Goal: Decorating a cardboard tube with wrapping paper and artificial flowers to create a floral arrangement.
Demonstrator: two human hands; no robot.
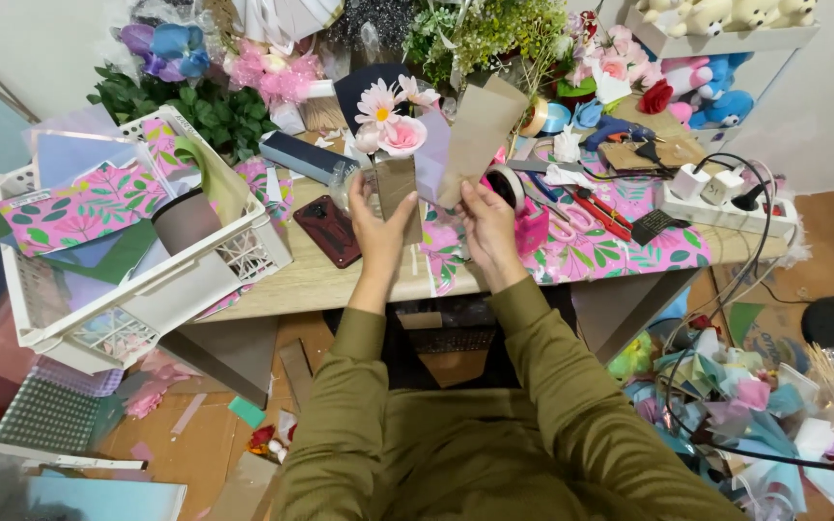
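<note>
We see a white basket (243, 253) of patterned papers at the bench (311, 280) edge — a dark red phone (328, 230) beside it. A white power strip (726, 207) sits far right — red cutters (598, 212) nearby.

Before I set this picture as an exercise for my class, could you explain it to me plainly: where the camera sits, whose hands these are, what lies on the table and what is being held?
There is one picture, taken by a camera worn on a person's head, looking down over olive-green sleeves. No machine is involved, only two bare hands. The left hand grips a small bunch of pink and white artificial flowers by its wrapped stem. The right hand holds a sheet of brown kraft wrapping paper up beside the bunch. Below them is a pale wooden table. On it lie a dark red phone, a sheet of pink floral-print paper, a roll of tape, a white power strip and a white plastic basket filled with coloured paper sheets. More flowers and greenery stand behind.
</note>
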